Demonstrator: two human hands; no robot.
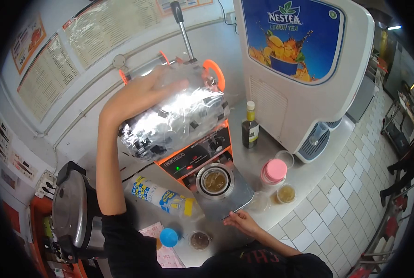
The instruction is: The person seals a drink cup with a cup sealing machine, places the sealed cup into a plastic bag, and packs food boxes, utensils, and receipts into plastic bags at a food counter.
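A cup sealing machine (194, 160) with an orange frame stands before me, a green light lit on its panel. Over its top lies a crumpled, shiny clear sealing film (179, 118) with dark squares. My left hand (163, 85) reaches across the top and is closed on this film; its fingertips are partly covered. My right hand (244, 223) is open, with its fingers stretched out at the front edge of the machine's metal sliding tray (221, 208). In the tray's round holder sits a cup of brown drink (215, 182), with no lid visible on it.
A clear bottle with a yellow cap (167, 199) lies left of the tray. Nearby are a blue cup (169, 237), a dark drink cup (199, 240), a pink-lidded jar (273, 172), another filled cup (285, 194) and a dark bottle (250, 129). A drink dispenser (271, 99) stands right, a large cooker (75, 208) left.
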